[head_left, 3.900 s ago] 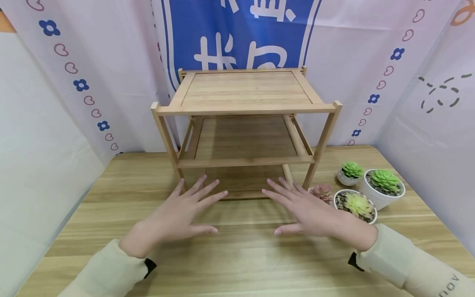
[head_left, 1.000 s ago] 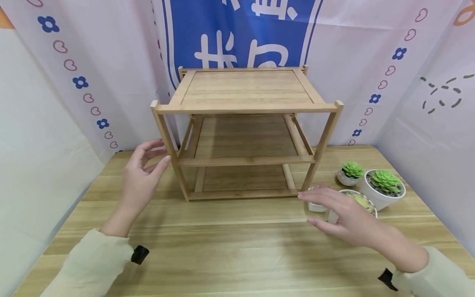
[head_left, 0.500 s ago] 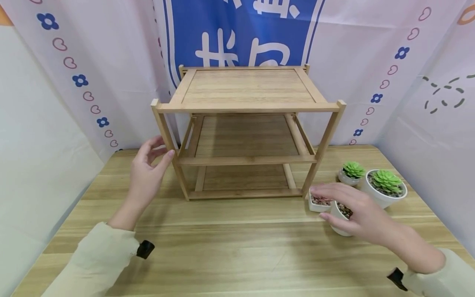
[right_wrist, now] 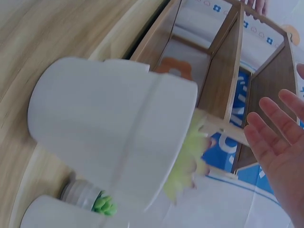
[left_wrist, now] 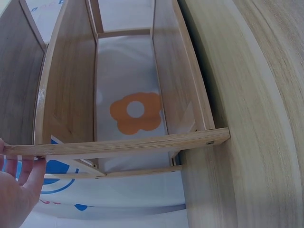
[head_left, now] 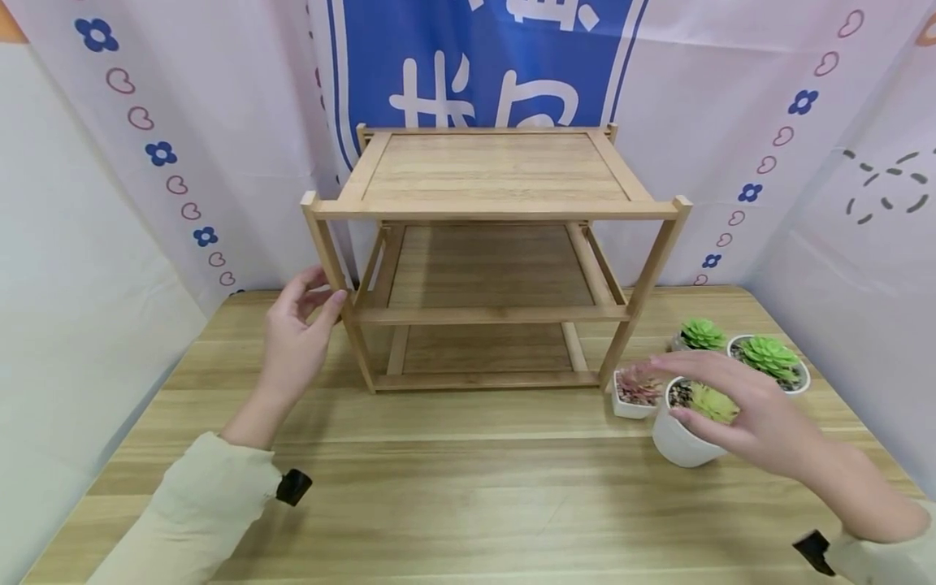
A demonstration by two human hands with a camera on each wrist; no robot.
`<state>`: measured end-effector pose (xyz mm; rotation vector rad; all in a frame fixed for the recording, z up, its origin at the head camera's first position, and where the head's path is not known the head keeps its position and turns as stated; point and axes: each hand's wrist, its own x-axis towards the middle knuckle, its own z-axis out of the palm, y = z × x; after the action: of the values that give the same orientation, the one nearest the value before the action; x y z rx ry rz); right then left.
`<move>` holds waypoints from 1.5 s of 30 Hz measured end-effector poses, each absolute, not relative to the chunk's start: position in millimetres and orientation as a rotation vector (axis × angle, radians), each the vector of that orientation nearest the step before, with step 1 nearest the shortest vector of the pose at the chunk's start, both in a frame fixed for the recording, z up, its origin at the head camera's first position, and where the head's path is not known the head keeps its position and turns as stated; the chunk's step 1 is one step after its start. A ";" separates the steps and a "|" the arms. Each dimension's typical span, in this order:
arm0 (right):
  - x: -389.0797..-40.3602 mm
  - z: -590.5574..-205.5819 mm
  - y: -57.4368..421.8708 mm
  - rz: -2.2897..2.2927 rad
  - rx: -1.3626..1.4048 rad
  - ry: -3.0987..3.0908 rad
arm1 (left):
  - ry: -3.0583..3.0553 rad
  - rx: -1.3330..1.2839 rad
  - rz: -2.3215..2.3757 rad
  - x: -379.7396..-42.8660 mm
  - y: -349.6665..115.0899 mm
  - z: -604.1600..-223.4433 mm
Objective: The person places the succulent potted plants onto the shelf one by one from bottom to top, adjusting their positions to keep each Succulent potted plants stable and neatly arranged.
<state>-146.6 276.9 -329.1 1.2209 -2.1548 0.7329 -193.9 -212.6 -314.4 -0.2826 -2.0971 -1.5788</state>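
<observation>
A three-tier wooden shelf (head_left: 497, 314) stands at the back of the table. My left hand (head_left: 296, 337) is at its front left post, thumb in front and fingers bent behind; in the left wrist view the fingertips and thumb (left_wrist: 37, 173) pinch that post (left_wrist: 118, 146). My right hand (head_left: 760, 414) hovers over a white pot with a yellow-green succulent (head_left: 712, 402), its fingers extended and holding nothing. In the right wrist view that pot (right_wrist: 104, 128) lies apart from the hand (right_wrist: 280, 152). A reddish succulent in a small square white pot (head_left: 634, 398) sits beside the shelf's right front foot.
Two green succulents in white pots, a small one (head_left: 702, 333) and a larger one (head_left: 768, 357), stand behind the right hand. A white curtain with a blue panel (head_left: 483, 65) hangs behind the shelf. White walls (head_left: 80, 325) flank the wooden table (head_left: 468, 487).
Both hands were spread in front of the shelf. The left has moved to the left front post and taken hold of it; the right has shifted rightward above the potted succulents.
</observation>
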 end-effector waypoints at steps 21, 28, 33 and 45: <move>-141.2 -323.8 323.1 0.740 1.029 -2.301 | -2.111 -0.287 -1.546 -192.8 -212.8 -313.2; -137.9 -325.7 335.4 0.722 0.969 -2.375 | -2.120 -0.294 -1.537 -193.1 -213.6 -313.8; -134.3 -328.6 342.5 0.705 0.878 -2.458 | -2.115 -0.296 -1.549 -193.2 -213.5 -313.8; -130.6 -345.4 357.6 0.785 0.786 -2.569 | -2.113 -0.290 -1.568 -192.9 -213.0 -313.8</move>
<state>-130.6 357.6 -345.4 0.7862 -2.5692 0.7849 -192.9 -213.0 -313.8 -0.2897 -2.1134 -1.5685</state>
